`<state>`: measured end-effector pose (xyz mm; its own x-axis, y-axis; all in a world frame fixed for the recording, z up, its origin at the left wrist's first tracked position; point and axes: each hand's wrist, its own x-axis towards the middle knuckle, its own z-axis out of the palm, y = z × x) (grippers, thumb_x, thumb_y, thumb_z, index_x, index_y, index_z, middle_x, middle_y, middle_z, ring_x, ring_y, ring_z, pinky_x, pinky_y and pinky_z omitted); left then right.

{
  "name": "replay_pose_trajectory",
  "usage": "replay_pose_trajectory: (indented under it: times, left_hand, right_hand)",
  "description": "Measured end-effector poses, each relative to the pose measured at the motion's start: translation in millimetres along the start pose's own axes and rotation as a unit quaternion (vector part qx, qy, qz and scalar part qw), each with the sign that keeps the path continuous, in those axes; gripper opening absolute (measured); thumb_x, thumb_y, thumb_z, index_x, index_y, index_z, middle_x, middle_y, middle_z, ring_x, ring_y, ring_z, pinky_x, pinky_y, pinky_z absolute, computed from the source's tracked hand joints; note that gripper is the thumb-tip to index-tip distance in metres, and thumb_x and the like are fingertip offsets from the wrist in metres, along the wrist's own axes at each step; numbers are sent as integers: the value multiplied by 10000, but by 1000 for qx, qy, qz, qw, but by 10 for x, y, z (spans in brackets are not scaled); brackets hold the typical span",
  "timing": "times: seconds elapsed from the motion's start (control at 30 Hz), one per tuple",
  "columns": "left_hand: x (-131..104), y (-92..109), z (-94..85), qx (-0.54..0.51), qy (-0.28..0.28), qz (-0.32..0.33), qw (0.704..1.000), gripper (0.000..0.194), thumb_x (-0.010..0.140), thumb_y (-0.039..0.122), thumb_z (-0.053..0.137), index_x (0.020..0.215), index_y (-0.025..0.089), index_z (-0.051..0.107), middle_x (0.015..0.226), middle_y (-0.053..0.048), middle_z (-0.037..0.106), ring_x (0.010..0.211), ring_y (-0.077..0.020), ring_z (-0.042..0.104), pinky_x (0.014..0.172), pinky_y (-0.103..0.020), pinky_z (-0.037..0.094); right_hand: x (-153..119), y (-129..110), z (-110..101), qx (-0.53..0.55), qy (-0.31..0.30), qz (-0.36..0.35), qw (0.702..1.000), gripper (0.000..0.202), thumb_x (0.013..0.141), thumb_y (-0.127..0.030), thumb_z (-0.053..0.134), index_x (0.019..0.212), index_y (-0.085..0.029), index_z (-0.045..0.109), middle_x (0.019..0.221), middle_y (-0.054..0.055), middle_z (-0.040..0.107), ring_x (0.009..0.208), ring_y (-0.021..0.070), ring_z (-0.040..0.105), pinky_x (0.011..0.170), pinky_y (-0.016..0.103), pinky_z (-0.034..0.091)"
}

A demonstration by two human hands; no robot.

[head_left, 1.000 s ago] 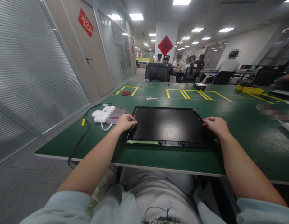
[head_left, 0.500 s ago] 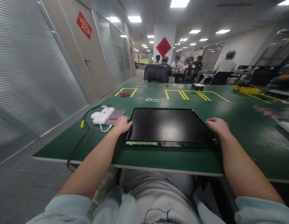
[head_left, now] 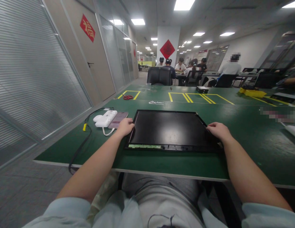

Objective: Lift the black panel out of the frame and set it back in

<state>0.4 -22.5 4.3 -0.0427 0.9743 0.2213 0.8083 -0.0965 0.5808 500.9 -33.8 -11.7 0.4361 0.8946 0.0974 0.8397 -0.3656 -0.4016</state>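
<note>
The left hand (head_left: 126,127) and right hand (head_left: 220,131) curled at opposite edges of a black panel (head_left: 170,129) on a green counter (head_left: 171,163); whether either pinched it, I couldn't tell.

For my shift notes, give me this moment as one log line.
screen panel: on green table | left hand: at panel's left edge | right hand: at panel's right edge

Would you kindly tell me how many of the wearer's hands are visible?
2: left hand at the left edge of the black panel, right hand at its right edge.
</note>
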Motion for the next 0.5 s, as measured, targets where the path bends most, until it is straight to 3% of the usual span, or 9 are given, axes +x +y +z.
replay_pose_trajectory:
  times: [0.13, 0.23, 0.37, 0.5]
  left_hand:
    - [-47, 81, -37, -144, 48, -85, 985, 187, 757, 207, 665, 814, 211, 843, 950, -67, 832, 1055, -337, 734, 949, -375, 552]
    - [-77, 141, -38, -277, 70, -150, 946, 229, 737, 211, 752, 940, 217, 857, 931, -65, 833, 955, -303, 757, 866, -351, 583]
    - [-91, 187, -10, -388, 38, -220, 894, 423, 721, 131, 793, 1140, 185, 815, 855, -69, 822, 777, -251, 761, 756, -344, 608]
    - [-66, 152, 24, -465, 21, -220, 857, 466, 708, 84, 811, 1169, 156, 795, 743, -60, 794, 684, -235, 748, 691, -342, 610]
  right_hand:
    - [-10, -9, -17, -8, -6, 4, 1000, 261, 795, -344, 645, 964, -218, 799, 1004, 124, 773, 972, 323, 725, 799, 389, 558]
    - [-16, -15, -27, -8, -7, 8, 1000, 256, 803, -345, 646, 972, -219, 792, 1009, 124, 770, 967, 319, 725, 795, 390, 560]
    - [-14, -14, -26, -9, -9, 13, 1000, 264, 811, -349, 646, 990, -212, 783, 1030, 127, 768, 980, 321, 723, 800, 393, 560]
    - [-10, -13, -26, -11, -9, 14, 1000, 250, 809, -346, 652, 981, -216, 779, 1029, 124, 767, 977, 318, 724, 799, 390, 560]
